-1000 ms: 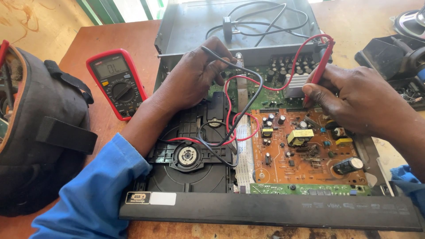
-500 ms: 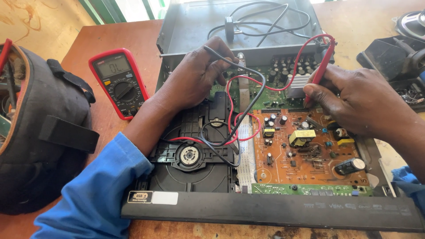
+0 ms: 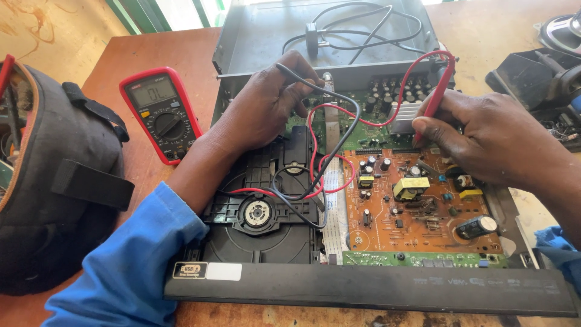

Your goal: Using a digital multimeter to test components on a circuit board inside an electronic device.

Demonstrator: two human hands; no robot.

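Two probes: black one [image 3: 290, 69] pinched in left hand [image 3: 266, 103], red one [image 3: 437, 97] gripped in right hand [image 3: 484, 142], both over one open disc player [image 3: 363, 284]; one red meter [image 3: 160, 112] beside.

You have one view only, from the camera on your head, looking steeply down and forward over the wooden table [image 3: 181, 57]. It sits close: the opened disc player [image 3: 363, 200] fills the middle of the frame, its front panel along the bottom edge and its lifted cover toward the far edge. Your left hand [image 3: 266, 103] enters from the lower left, your right hand [image 3: 484, 142] from the right edge. At the left edge a dark bag [image 3: 57, 181] is cut off; the red multimeter [image 3: 162, 114] lies between it and the player. The table's far right corner runs out of frame.
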